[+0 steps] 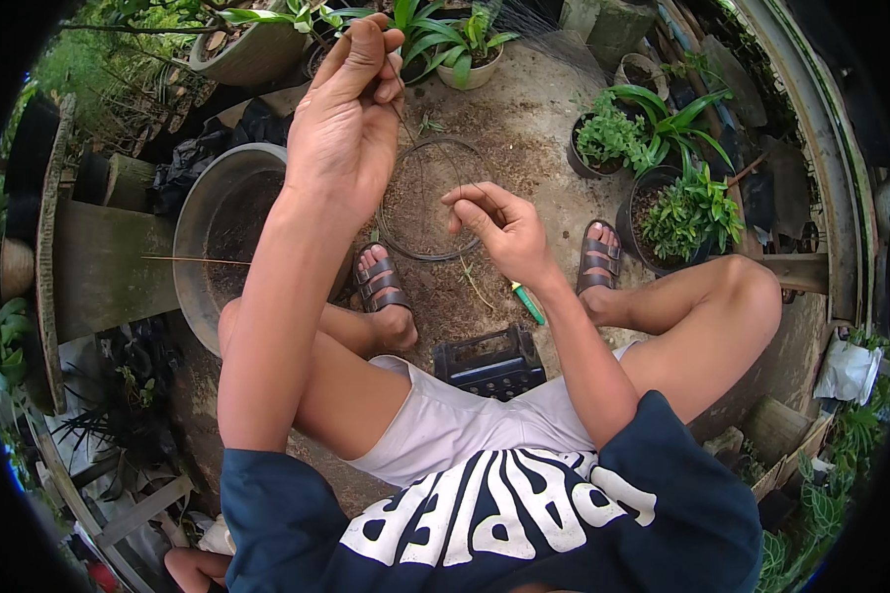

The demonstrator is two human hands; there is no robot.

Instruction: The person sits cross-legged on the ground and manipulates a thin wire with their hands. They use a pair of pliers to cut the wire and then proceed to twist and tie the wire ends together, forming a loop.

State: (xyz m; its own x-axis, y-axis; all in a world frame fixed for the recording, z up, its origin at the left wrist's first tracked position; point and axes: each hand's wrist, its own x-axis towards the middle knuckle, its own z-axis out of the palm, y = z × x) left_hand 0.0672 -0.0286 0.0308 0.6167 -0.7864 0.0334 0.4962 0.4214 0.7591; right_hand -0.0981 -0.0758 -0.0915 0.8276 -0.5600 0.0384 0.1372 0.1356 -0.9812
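My left hand is raised at the upper middle, its thumb and fingers pinched on a thin dark wire. That wire runs down towards my right hand, whose thumb and index finger close on it in front of my knees. Close by the left fingertips are green leaves and a thin stem; whether the fingers also hold the stem I cannot tell. A loose coil of dark wire lies on the ground below and between my hands. Beneath my right forearm is a green-handled tool, partly hidden.
Between my legs stands a black plastic crate. A large grey tub with soil is on the left. Potted plants line the right side, others the far edge. Part of another person's limb shows at the lower left.
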